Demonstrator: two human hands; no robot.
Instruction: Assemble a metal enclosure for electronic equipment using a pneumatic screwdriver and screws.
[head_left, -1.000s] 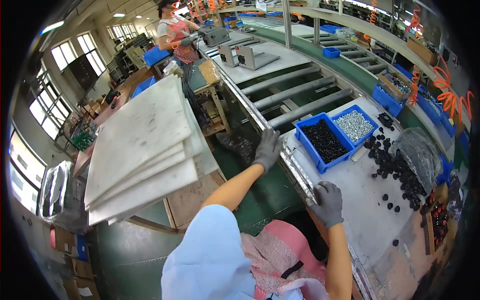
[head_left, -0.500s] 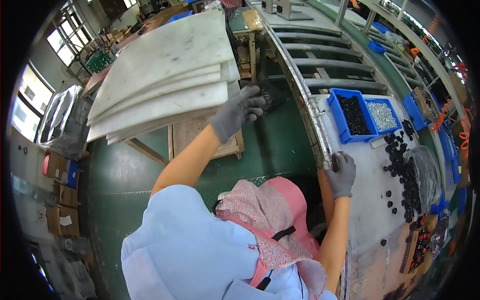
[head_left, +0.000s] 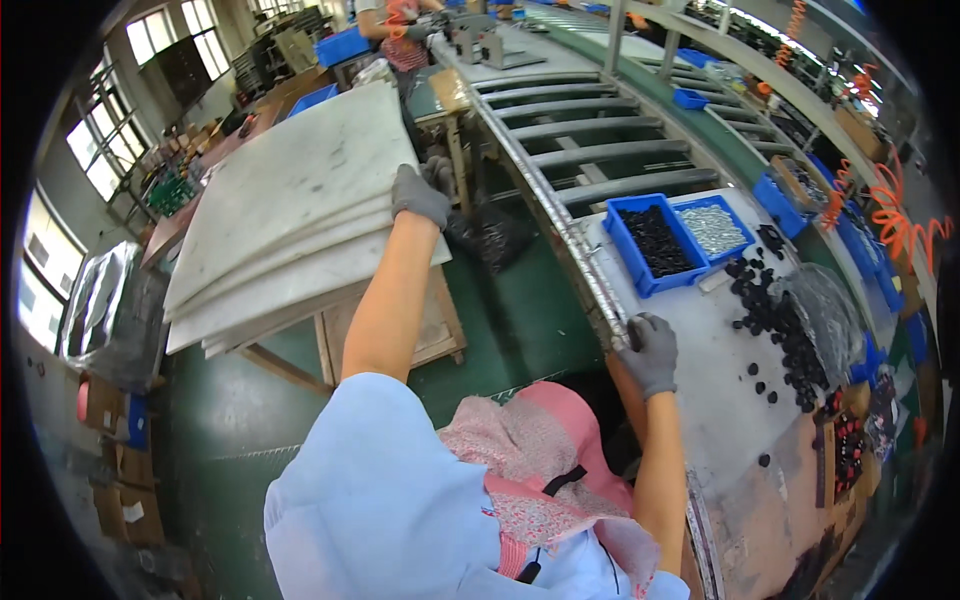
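Note:
My left hand (head_left: 421, 197), in a grey glove, is at the right edge of a stack of large white sheets (head_left: 300, 165). It appears closed on the edge of the upper sheet, with some fingers hidden. The sheets are fanned slightly apart at their near side and rest on a low wooden stand (head_left: 440, 320). My right hand (head_left: 651, 354), gloved alike, rests at the left edge of the worktable (head_left: 715, 400), its fingers curled over the metal rim.
Blue bins hold black parts (head_left: 657, 240) and silvery fasteners (head_left: 711, 228). Loose black pieces (head_left: 765, 315) lie beside a clear plastic bag (head_left: 822, 315). A roller conveyor (head_left: 610, 155) runs off beyond the table. A dark bag (head_left: 492, 240) sits on the floor. Another person (head_left: 395, 30) stands farther back.
My left hand has moved from the open space beside the stack onto the sheets' right edge. My right hand stays at the table rim. The view has shifted, bringing the other person into sight.

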